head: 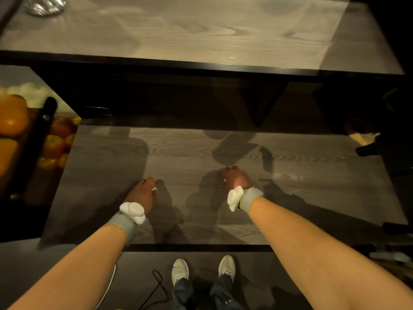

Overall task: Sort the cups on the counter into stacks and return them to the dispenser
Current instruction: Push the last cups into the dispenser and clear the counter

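- Forearms fill the near frame, both stretched out over the counter [201, 148]; shoes [180, 270] and a dark cord [156, 285] sit on the floor below them.
- Counter next: a broad wood-grain top, bare around and ahead of both hands, so plenty of flat room forward and to either side.
- No cups showing anywhere on it, and no dispenser I can make out; judging by that, either the sorting is done or the cups are out of shot. Can't call it from here.
- Upper shelf [178, 30] lies beyond the hands, past a dark gap; its black front edge overhangs, one to mind when reaching up and forward.
- Near edge of the counter runs just under the wrists, a dark lip behind both grips.
- Left of the left hand [143, 193], a fruit picture [13, 121] and a black handle [45, 115] stand well apart.
- Shiny wrapper [44, 5] sits far off, up and left on the shelf.
- Left hand: fingers curled downward, knuckles up, nothing visibly held.
- Right hand [235, 179]: also curled, fingertips hidden; whether it pinches anything, I can't tell.
- Wristbands [251, 196] with white pods on both wrists.
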Available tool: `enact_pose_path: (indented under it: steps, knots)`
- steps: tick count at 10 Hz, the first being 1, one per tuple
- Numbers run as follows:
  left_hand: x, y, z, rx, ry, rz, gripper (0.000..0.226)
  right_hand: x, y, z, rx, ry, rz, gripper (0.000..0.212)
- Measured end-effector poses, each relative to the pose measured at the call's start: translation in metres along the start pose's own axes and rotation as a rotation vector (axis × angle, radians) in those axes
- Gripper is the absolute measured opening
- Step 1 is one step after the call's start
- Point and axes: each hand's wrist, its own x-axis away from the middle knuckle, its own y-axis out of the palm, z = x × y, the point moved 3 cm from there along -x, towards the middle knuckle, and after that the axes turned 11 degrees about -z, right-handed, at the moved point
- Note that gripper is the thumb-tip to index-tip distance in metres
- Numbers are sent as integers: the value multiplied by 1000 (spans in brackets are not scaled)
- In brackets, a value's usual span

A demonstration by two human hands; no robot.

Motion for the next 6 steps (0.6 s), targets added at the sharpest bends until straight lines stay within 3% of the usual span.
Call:
enact_pose_path:
  steps: [2,3,4,5,6]
  knots:
    - [-4,-6,24,191,-30,29,13,13,-8,23,-256,56,105,24]
    - [-9,-16,33,285,-74,-5,16,22,-23,24,-291,90,75,29]
    - [-14,-34,62,507,-73,-23,26,29,-42,31,-539,137,0,34]
    - [-10,-57,97,627,57,-12,34,52,-67,28,-1018,155,-167,29]
    - [-2,-78,124,604,145,-68,37,62,-83,26,-1211,104,-271,11]
